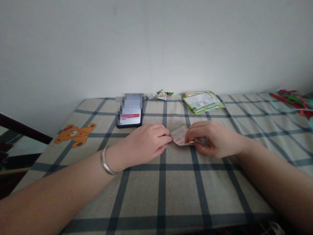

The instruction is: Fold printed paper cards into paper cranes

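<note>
A small printed paper sheet [180, 135], white with orange and green print, lies between my two hands just above the checked tablecloth [181, 192]. My left hand [149, 142], with a silver bangle on its wrist, pinches the sheet's left corner. On the other side my right hand [212, 138] grips the right part between thumb and fingers, and the paper bends there. The right end of the sheet is partly hidden by those fingers. Beyond my left hand lies a phone [130, 112] with a lit screen, partly blurred out.
A stack of similar printed sheets [204, 101] sits near the wall. Left of it are folded paper pieces [160, 95]. Red and green strands [293, 102] are heaped at the far right. A flat bear figure [76, 134] is at the left, near a dark chair rail [22, 127].
</note>
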Demonstrator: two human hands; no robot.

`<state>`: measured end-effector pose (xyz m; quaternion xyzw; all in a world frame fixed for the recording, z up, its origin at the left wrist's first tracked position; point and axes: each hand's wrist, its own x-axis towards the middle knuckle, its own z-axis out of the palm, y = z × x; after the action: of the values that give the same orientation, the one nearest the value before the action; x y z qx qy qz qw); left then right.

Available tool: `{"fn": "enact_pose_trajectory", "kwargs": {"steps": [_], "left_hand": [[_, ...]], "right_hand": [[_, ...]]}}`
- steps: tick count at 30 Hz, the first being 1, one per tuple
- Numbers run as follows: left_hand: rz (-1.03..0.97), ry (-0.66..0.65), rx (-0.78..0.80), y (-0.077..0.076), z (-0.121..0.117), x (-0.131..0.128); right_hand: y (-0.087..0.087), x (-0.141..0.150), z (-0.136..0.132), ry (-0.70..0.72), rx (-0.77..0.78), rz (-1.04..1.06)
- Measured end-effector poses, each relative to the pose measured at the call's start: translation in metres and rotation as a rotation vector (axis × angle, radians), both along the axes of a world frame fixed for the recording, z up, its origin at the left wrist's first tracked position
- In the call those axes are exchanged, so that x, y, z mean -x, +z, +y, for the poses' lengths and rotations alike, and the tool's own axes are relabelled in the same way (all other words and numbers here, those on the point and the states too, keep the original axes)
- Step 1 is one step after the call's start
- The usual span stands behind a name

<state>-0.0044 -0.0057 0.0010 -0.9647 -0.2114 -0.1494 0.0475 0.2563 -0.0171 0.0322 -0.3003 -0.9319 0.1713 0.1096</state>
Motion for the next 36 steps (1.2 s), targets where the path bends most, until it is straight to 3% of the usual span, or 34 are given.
{"fn": "enact_pose_trajectory", "kwargs": {"steps": [5, 12, 16, 22, 28, 36], "left_hand": [[-0.010, 0.047, 0.066, -0.002, 0.001, 0.001], [-0.006, -0.004, 0.077, -0.002, 0.004, 0.002], [-0.057, -0.007, 0.068, -0.001, 0.003, 0.002], [-0.141, 0.121, 0.165, 0.000, -0.002, 0.000], [-0.123, 0.074, 0.181, 0.002, 0.000, 0.000], [-0.053, -0.026, 0.032, -0.004, 0.005, 0.000]], "right_hand": [[-0.002, -0.002, 0.001, -0.008, 0.006, 0.016], [-0.013, -0.001, 0.005, -0.204, -0.004, 0.139], [-0.020, 0.003, 0.009, -0.213, -0.036, 0.159], [-0.030, 0.008, 0.011, -0.233, -0.109, 0.191], [-0.035, 0.013, 0.012, -0.316, -0.164, 0.185], [-0.031, 0.007, 0.015, -0.151, -0.226, 0.196]]}}
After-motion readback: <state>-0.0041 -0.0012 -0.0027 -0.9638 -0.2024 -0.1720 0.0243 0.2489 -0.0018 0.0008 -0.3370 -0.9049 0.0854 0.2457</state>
